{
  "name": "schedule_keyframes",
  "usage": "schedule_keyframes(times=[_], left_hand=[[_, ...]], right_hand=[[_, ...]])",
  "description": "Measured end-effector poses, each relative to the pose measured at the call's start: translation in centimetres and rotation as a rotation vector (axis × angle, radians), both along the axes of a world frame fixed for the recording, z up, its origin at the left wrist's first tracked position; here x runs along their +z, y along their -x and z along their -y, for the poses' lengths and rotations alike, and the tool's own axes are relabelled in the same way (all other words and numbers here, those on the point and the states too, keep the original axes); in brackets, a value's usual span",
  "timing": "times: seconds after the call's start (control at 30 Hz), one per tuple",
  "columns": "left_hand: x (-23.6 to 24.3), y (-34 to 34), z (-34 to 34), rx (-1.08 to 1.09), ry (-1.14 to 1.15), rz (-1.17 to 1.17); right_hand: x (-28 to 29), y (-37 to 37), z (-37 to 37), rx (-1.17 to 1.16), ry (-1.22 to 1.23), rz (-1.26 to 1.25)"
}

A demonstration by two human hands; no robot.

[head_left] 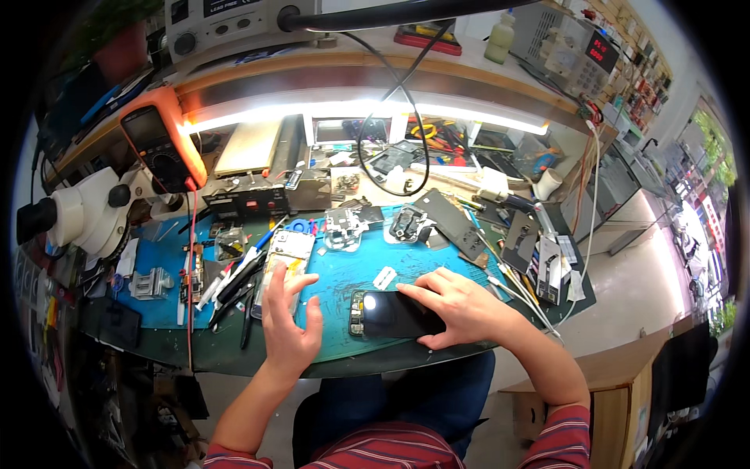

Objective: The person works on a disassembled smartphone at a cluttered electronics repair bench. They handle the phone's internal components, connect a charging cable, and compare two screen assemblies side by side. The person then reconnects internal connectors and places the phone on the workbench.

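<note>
A black phone [389, 315] lies flat near the front edge of the blue work mat, with bare small parts showing at its left end. My right hand [457, 306] grips its right part, thumb on the near edge and fingers on the far edge. My left hand [291, 327] is raised to the left of the phone, apart from it, fingers spread and holding nothing. Just behind that hand lies an opened phone [291, 248] with pale and yellow innards, partly hidden by the fingers. A small white piece [383, 277] rests on the mat behind the black phone.
Pens and tweezers [238, 279] lie left of my left hand. Small trays of parts [344, 227] stand farther back. A microscope [82, 211] and an orange multimeter [162, 141] are at the left. Thin tools [519, 289] and phone parts [549, 270] crowd the right.
</note>
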State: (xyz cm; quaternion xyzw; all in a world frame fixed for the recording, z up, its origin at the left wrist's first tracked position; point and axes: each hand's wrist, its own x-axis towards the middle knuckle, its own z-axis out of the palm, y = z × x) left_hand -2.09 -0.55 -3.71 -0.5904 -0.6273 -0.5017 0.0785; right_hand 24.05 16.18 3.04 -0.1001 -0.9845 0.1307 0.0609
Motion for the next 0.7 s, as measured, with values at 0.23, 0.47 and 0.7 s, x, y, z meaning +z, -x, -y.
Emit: schedule_keyframes(times=[0.23, 0.47, 0.7], left_hand=[[-0.1, 0.2, 0.4, -0.008, -0.008, -0.012], [-0.3, -0.2, -0.1, -0.017, 0.015, -0.018], [-0.6, 0.1, 0.2, 0.007, 0.064, 0.008]], right_hand=[[2.6, -5.1, -0.7, -0.330, 0.005, -0.103], [-0.1, -10.6, -6.2, -1.043, -0.210, -0.184], [-1.7, -8.8, -7.6, -1.071, -0.266, -0.188]])
